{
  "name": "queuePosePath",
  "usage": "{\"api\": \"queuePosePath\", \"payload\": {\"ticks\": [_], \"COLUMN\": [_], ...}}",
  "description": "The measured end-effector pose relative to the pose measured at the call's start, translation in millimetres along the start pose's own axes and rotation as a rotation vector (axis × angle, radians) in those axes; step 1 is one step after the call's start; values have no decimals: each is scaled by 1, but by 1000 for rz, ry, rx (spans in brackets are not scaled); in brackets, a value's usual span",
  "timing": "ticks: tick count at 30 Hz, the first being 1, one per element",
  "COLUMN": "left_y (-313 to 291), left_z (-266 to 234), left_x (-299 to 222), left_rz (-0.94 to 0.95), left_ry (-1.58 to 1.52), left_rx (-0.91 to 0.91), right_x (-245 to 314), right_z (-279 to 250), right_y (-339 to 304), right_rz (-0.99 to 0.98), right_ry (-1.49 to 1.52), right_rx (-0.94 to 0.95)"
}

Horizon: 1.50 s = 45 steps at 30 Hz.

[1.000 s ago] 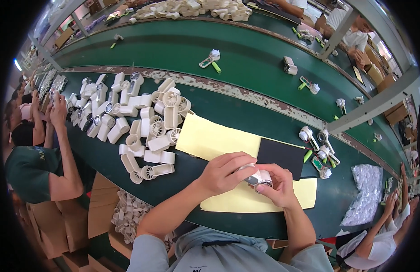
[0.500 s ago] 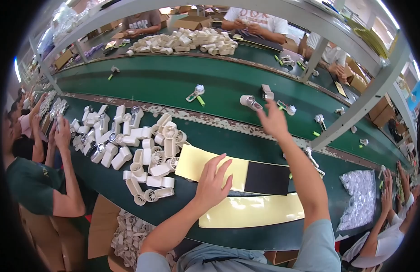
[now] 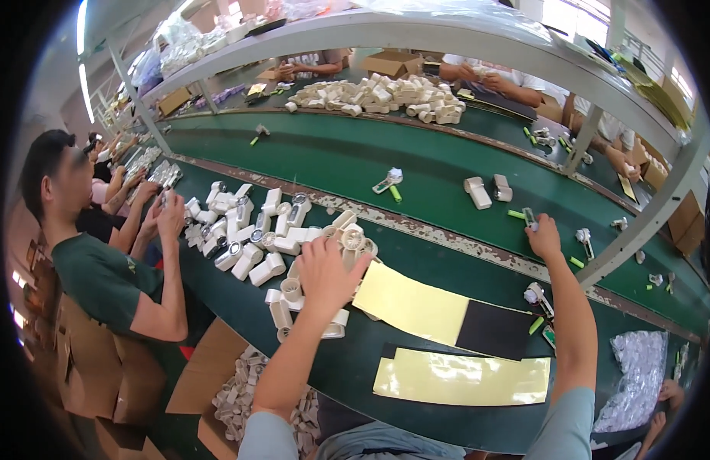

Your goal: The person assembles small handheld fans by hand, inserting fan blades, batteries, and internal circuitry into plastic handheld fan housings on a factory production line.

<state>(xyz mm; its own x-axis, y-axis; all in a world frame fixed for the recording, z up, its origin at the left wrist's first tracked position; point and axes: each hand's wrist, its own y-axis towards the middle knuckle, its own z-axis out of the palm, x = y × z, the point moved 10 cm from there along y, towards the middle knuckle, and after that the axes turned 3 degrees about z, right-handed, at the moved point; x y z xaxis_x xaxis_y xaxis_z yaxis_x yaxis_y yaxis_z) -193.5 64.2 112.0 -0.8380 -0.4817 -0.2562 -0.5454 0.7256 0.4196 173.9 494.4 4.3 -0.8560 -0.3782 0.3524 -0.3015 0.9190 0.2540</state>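
My left hand [image 3: 330, 277] is over the near end of the pile of white plastic housings [image 3: 266, 268], fingers spread, touching or just above a housing with a round slotted grille [image 3: 353, 239]. Out at the belt's near edge, my right hand [image 3: 545, 238] has its fingertips closed on a small grey-and-clear part [image 3: 530, 218]. A bright green cylinder [image 3: 516, 215] lies beside that part. Two white housings [image 3: 477, 192] rest on the green belt further left. Below my hands is a yellow sheet [image 3: 408, 303] with a black end [image 3: 493, 330], and a second glossy yellow sheet [image 3: 462, 377] nearer me.
Small assemblies with green cylinders [image 3: 387, 182] dot the belt. A painted metal frame post [image 3: 639, 211] slants up at right. A bag of clear plastic pieces [image 3: 632, 379] lies at the right. A carton of white parts [image 3: 209, 383] stands below; a co-worker [image 3: 113, 253] works at left.
My left hand has moved from the yellow sheet to the housings. My right hand has left the white housings on the belt and closed on a small part. The view has shifted.
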Motion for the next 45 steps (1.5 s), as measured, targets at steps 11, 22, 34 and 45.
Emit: {"api": "queuePosePath", "payload": {"ticks": [11,22,34,45], "left_y": [-23,-159,-145,-153], "left_z": [20,112,106,108], "left_x": [-56,-184,-166,-166], "left_rz": [89,-399,-71,112], "left_ry": [-1201,-2147,-1575,-1453], "left_rx": [185,1459,1283,1426], "right_x": [151,210,181,173], "right_z": [-168,-140,-124,-125], "right_y": [-180,-299,-313,-314], "right_rz": [-308,-521,-500,-511], "right_ry": [776,795,598,547], "right_rx": [-36,19,-220,-260]}}
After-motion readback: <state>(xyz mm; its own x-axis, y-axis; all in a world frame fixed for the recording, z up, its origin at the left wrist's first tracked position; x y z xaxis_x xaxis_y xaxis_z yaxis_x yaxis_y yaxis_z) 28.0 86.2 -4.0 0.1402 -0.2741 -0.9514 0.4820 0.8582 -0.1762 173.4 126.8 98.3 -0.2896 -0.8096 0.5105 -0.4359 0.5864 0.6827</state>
